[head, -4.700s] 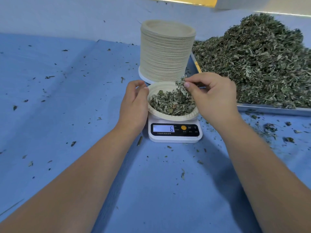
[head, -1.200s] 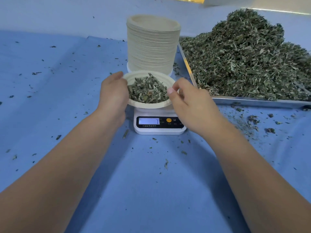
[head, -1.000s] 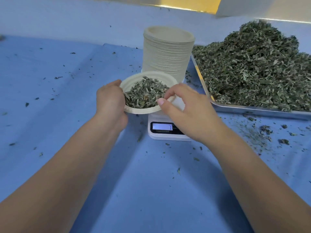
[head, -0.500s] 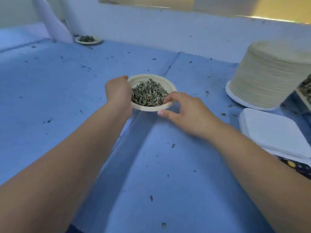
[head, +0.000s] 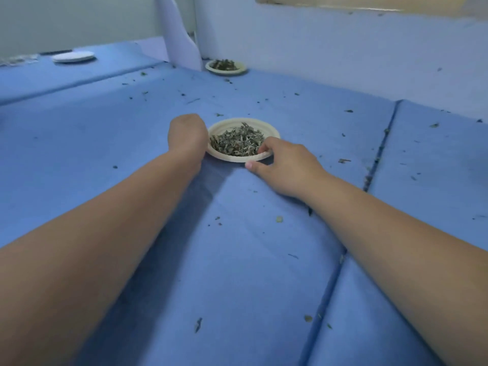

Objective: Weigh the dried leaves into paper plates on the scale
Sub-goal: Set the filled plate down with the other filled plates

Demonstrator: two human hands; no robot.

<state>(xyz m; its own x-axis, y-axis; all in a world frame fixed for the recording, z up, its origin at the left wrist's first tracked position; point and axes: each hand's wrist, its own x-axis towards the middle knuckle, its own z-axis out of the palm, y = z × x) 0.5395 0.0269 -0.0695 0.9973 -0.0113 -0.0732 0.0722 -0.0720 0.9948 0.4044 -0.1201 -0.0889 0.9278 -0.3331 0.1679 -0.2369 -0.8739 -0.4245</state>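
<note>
A paper plate [head: 269, 129] filled with dried leaves [head: 237, 142] rests low on the blue cloth near the middle of the view. My left hand [head: 188, 134] grips its left rim. My right hand [head: 284, 165] pinches its near right rim, thumb under the edge. The scale, the plate stack and the leaf pile are out of view.
A second paper plate [head: 225, 71] holding leaves sits far back by the white wall. A white lid-like disc [head: 73, 56] lies at the far left. Leaf crumbs are scattered over the blue cloth [head: 237, 273], which has seams [head: 380, 151] on the right.
Both hands lifted the filled plate off the scale and carried it left and away. It now sits down near the cloth, and the view has swung left past the scale and stack.
</note>
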